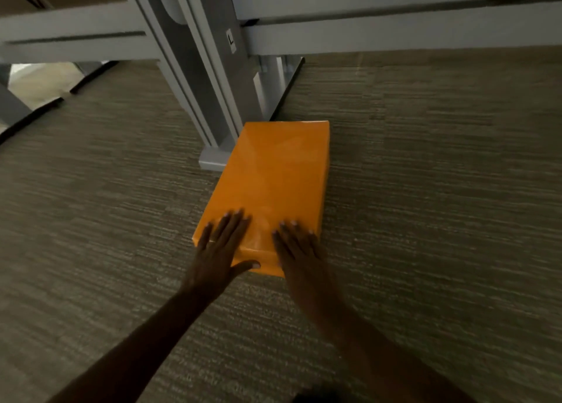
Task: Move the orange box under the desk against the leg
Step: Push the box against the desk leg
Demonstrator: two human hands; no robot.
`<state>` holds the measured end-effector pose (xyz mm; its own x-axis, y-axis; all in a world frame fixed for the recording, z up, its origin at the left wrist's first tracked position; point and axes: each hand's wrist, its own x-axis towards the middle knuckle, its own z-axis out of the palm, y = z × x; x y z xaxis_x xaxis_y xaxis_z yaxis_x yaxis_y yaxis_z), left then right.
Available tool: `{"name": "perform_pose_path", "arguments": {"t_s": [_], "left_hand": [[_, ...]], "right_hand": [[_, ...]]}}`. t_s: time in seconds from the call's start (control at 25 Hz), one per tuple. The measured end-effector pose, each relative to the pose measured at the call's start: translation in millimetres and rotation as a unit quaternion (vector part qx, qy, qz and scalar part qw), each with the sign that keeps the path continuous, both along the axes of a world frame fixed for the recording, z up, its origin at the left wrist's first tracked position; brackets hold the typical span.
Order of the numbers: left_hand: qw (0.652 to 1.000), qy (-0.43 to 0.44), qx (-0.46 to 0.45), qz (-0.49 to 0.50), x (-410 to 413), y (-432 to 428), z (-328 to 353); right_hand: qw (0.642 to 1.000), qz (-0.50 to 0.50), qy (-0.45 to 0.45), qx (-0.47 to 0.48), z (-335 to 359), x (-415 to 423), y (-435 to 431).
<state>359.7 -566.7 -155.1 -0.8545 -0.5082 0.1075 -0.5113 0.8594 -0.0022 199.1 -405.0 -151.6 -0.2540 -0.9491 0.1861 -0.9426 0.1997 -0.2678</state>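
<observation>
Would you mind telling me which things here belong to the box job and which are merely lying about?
Part of the job:
orange box
desk leg
left hand, flat on the box
right hand, flat on the box

Just there:
carpet
second desk frame at far left

Head view looks steeply down, close above the carpet [425,189].

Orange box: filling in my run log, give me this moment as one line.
box: on carpet, beside desk leg | left hand: flat on top | right hand: flat on top | phase: pushing
</observation>
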Motion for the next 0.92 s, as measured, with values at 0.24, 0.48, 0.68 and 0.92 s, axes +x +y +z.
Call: {"name": "perform_pose_path", "arguments": {"t_s": [0.24,0.48,0.68,0.92], "left_hand": [[0.992,-0.056,0.111,-0.003,-55.1,-73.7,27.0],[0.966,-0.205,0.159,0.007,-111.5,-136.6,40.8],[0.969,-0.185,0.158,0.042,-133.2,-136.4,33.5],[0.985,-0.132,0.108,0.026,-122.6,-115.5,46.0]], "right_hand": [[1.000,0.001,0.009,0.030,-3.2,-49.0,-51.3],[0.999,-0.013,0.030,0.039,-9.0,-87.0,-96.3],[0.997,-0.015,0.047,0.064,-7.3,-101.3,-109.6],[0.999,-0.024,0.024,0.037,19.8,-92.8,-92.2]]}}
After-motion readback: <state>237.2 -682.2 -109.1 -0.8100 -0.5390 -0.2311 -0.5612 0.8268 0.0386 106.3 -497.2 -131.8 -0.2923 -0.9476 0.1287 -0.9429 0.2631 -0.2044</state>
